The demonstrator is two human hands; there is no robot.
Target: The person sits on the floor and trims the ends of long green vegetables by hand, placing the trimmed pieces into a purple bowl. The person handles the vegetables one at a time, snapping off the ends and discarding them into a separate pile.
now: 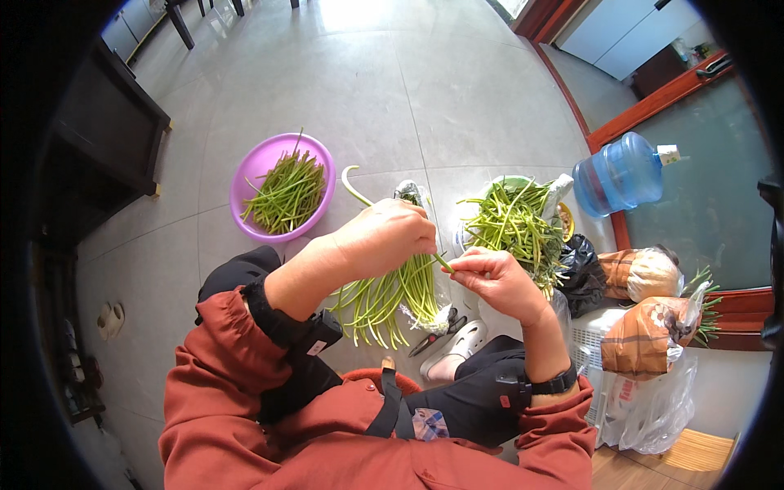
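Observation:
My left hand [392, 236] is closed around a long green vegetable stem, which looks like a garlic scape [350, 184]; its pale, curved end sticks out beyond the knuckles. My right hand [499, 282] pinches a short green stem end [446, 264] between thumb and fingertips, close to the left fingers. Whether both hands hold the same stem is hard to tell. Beneath them a bundle of long stems [422, 288] lies spread on plastic on the floor. Cut short stems [285, 193] fill part of a pink-purple basin [241, 217] to the left.
Right of the hands, a heap of stems and trimmings [511, 220] covers a container. Scissors [432, 343] with dark handles lie near my shoe [462, 343]. Further right are a blue water jug [621, 174], a black plastic bag [579, 275] and orange-brown bags [643, 337]. A dark cabinet [104, 122] stands left.

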